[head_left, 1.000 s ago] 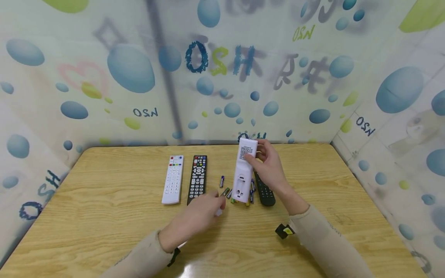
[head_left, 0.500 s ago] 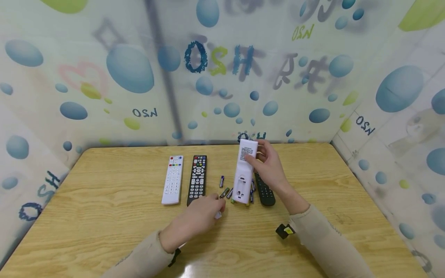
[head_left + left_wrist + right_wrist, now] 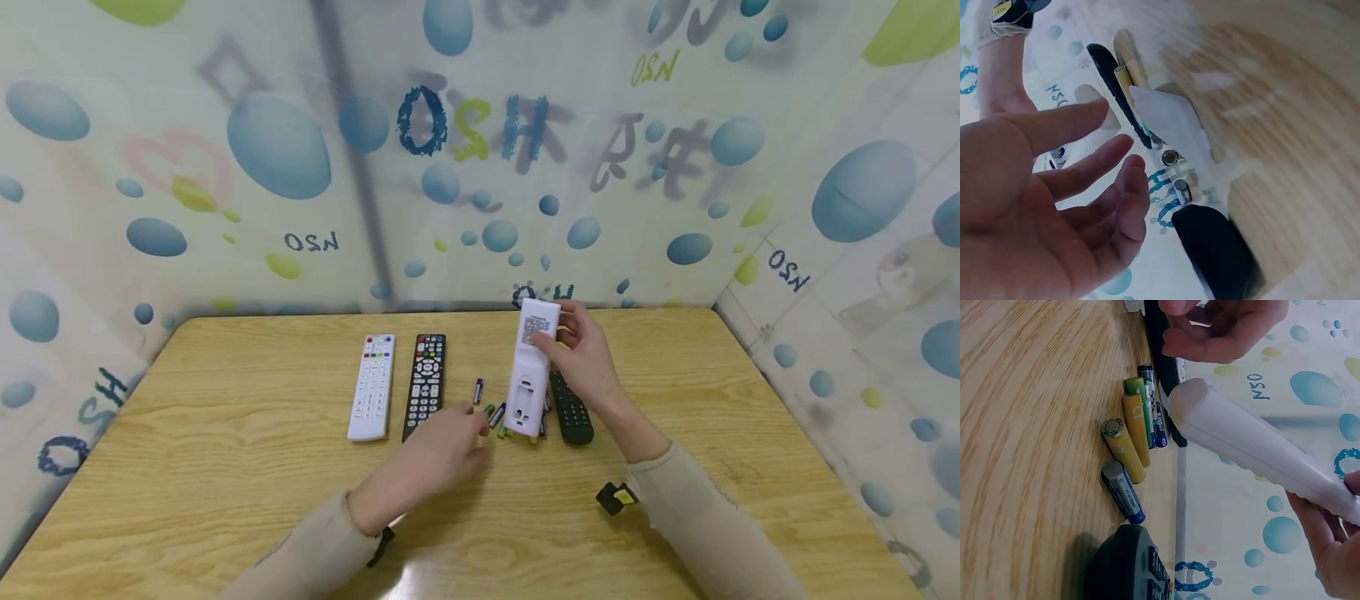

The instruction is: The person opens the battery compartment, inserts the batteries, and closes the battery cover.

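My right hand (image 3: 588,362) grips a white remote control (image 3: 531,360) by its upper part, back side facing me, with its battery compartment uncovered and no batteries visible in it. Loose AA-size batteries (image 3: 1136,419) lie on the table below it, several of them yellow, green or blue. Beside them my left hand (image 3: 446,446) hovers low; in the left wrist view its fingers are loosely bent with nothing between them. A flat white piece (image 3: 1172,119), which looks like a battery cover, lies on the table near that hand and is hidden in the head view.
On the wooden table (image 3: 247,467), a white remote (image 3: 372,387) and a black remote (image 3: 425,379) lie left of the batteries. Another black remote (image 3: 573,412) lies to their right, partly behind the right hand. A patterned wall covering (image 3: 480,167) rises behind the table.
The left hand has let go of the white piece and its fingers have spread, shifting slightly toward the batteries. The right hand and its remote have moved slightly to the right.
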`<state>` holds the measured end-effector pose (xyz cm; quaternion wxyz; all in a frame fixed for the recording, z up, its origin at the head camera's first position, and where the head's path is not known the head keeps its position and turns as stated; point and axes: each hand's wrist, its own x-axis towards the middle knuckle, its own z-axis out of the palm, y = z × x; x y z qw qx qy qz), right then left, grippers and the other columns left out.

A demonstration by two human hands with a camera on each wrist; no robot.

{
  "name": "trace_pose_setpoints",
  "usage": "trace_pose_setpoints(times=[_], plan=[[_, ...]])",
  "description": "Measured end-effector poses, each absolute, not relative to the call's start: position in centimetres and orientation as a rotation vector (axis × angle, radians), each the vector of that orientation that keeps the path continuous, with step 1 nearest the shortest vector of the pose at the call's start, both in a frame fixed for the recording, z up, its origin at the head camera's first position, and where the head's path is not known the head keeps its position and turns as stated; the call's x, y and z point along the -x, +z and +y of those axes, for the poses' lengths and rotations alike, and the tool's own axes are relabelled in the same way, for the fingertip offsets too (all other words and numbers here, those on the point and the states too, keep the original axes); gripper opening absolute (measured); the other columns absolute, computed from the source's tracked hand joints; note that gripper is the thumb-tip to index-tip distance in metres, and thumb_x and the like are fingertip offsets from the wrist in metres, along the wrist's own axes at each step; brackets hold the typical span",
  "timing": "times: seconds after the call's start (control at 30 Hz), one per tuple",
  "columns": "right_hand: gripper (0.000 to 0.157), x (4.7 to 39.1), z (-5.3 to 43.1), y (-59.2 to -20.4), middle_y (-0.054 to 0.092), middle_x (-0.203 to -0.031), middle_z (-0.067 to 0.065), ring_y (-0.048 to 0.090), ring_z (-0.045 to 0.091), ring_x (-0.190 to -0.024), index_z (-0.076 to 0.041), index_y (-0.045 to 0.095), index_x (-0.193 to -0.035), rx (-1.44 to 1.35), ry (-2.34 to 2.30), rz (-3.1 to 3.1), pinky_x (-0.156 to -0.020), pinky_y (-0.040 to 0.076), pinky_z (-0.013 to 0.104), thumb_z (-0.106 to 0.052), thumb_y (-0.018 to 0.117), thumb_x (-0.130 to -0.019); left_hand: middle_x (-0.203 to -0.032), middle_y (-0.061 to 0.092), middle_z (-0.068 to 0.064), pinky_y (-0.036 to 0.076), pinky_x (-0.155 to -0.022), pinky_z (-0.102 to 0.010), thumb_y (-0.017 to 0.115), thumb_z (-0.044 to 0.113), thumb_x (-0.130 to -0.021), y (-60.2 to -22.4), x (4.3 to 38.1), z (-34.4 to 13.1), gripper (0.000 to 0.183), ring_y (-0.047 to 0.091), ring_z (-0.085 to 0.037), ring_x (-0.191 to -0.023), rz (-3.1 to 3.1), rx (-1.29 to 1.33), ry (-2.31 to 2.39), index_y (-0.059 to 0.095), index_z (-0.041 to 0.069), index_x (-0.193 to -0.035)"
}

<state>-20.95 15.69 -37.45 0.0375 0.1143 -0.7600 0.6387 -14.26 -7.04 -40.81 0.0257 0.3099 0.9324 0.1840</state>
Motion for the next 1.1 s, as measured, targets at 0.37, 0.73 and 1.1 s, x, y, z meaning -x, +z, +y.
trace_pose_setpoints(times=[0.37,0.73,1.1], plan=[[0.051,21.1,15.9,-37.5,0.057,-0.132,0.021,0.062,0.035,-0.111,-0.003,0.043,-0.145,-0.343,1.962,-2.330,-0.075,0.062,0.037,-0.010,0.066,-0.100,-0.097,0.063,-0.007,0.055,-0.071,-0.035,0.079,0.011,-0.091,-41.0,16.2,-6.6,0.021,0.063,-0.022,-0.084,2.903,-0.933,0.629,0.068,0.005,-0.108],[0.050,21.0,16.0,-37.5,0.058,-0.130,0.021,0.062,0.035,-0.110,-0.003,0.044,-0.145,-0.341,1.958,-2.339,-0.073,0.061,0.035,-0.010,0.067,-0.100,-0.108,0.067,-0.015,0.058,-0.081,-0.038,0.075,0.006,-0.092,-41.1,17.7,-5.7,0.026,0.066,-0.026,-0.096,2.880,-0.849,0.530,0.070,-0.001,-0.117],[0.051,21.2,15.9,-37.5,0.058,-0.129,0.021,0.062,0.035,-0.108,-0.003,0.044,-0.145,-0.343,1.968,-2.336,-0.072,0.060,0.034,-0.010,0.067,-0.100,-0.099,0.070,-0.008,0.057,-0.080,-0.036,0.076,0.004,-0.091,-41.2,18.3,-5.9,0.016,0.066,-0.022,-0.090,2.830,-0.845,0.580,0.072,0.004,-0.107]])
